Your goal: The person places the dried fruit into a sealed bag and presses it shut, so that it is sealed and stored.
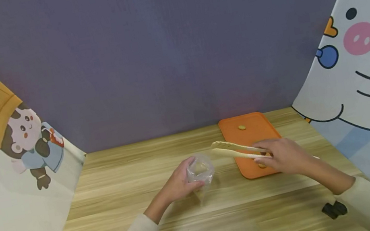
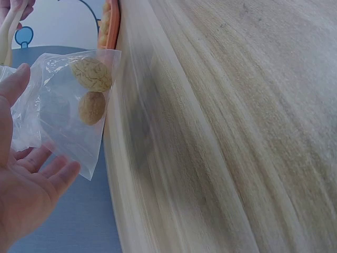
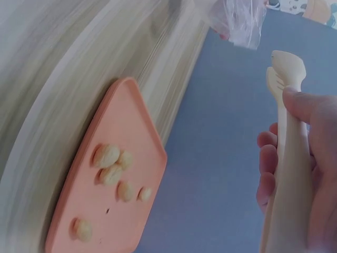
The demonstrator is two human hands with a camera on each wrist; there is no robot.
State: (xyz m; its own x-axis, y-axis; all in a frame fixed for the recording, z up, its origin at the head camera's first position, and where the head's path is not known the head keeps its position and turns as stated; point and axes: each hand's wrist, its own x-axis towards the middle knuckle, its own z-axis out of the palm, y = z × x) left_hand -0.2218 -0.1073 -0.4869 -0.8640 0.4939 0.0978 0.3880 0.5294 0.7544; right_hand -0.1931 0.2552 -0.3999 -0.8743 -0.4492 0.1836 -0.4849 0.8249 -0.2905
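Over the table (image 1: pixel 115 184), just left of the tray (image 3: pixel 124 105), I find the bag (image 2: pixel 60 116) held in the left hand (image 1: pixel 181 183), thumb and fingers spread about its mouth so that it gapes. The right hand (image 1: pixel 283 155) grips the tongs (image 3: pixel 295 179); their tips point toward the mouth, slightly apart, and I see nothing between them.

I judge the step in hand to be a transfer of pieces (image 3: pixel 110 175) from tray to bag. To do it well, I would take one at a time, close the tips across its middle with light pressure, and lower it inside the mouth before releasing. I would hold the mouth wide: thin film could fold inward and snag the tips. A hard squeeze might send a rounded piece rolling.

As to condition, the bag is clear, thin and creased near the top, flatter below. At its bottom lie a larger wrinkled piece (image 2: pixel 92 73) and a smaller tan one (image 2: pixel 92 108). Whether the bottom touches the table, I cannot tell. On the orange tray the pieces are pale and rounded, some clustered, others apart.
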